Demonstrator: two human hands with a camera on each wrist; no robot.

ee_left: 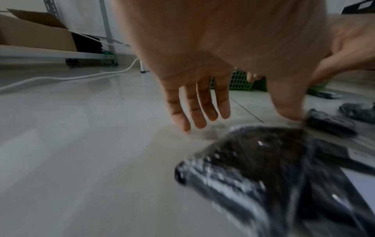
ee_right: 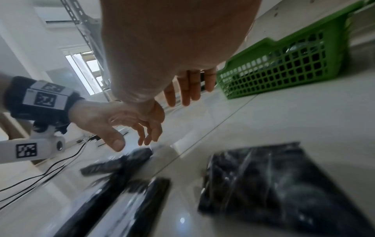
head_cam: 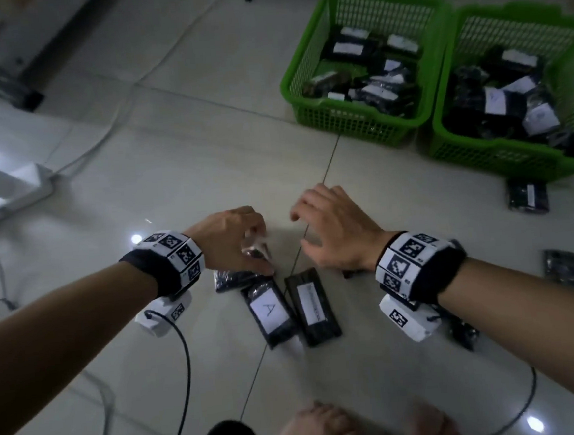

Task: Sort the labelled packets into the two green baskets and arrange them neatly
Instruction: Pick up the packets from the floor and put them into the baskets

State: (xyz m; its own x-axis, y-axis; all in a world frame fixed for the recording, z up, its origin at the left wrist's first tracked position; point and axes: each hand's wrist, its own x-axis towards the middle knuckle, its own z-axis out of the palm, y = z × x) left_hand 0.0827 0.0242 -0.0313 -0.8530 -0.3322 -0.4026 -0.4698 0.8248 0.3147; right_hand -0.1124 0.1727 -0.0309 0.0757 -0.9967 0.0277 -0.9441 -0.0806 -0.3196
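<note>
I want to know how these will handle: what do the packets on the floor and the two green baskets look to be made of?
The packets look like dark contents sealed in thin, glossy clear plastic film: it wrinkles and glints, and paper-like white labels sit on top. The two green baskets appear to be rigid moulded plastic, going by their uniform colour, lattice walls and thick rolled rims.

From my right wrist camera, my right hand (ee_right: 182, 56) hangs over the tiled floor (ee_right: 284, 120) with fingers (ee_right: 190, 89) straight and empty. Beyond those fingertips stands a green basket (ee_right: 284, 67), dark packets showing through its mesh. Below my palm lies a dark packet (ee_right: 274, 184). My left hand (ee_right: 113, 121) hovers across from it, fingers loosely bent over other blurred black packets (ee_right: 121, 163).
</note>
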